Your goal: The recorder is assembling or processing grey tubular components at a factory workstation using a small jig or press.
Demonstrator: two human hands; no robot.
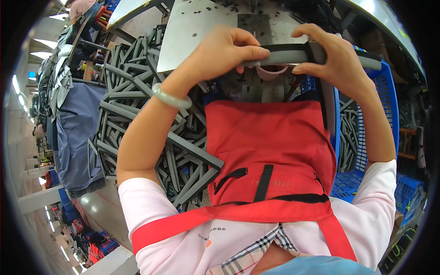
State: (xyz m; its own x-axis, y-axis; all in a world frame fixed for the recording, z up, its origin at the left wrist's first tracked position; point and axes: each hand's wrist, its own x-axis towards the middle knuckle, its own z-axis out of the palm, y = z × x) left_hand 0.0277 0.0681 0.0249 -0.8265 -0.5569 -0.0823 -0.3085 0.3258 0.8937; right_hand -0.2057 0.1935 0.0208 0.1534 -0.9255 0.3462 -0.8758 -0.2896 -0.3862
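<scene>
Head view: left hand (229, 48) pinches 1 end of a long, flat grey-and-black padded strip (288, 57) – thumb and fingers closed on it. Right hand's (341, 57) thumb and index are spread wide around it; can't tell if the others grip. Strip's above the pale, smooth-topped table's (197, 23) near edge – blue plastic crate (395, 101) off its right corner.

Held strip (288, 57): grey and black
Apron (270, 133): mainly red, partly black
Crate (391, 105): blue
Shirt (183, 247): pale pink
Collar (245, 260): checked, beige
</scene>
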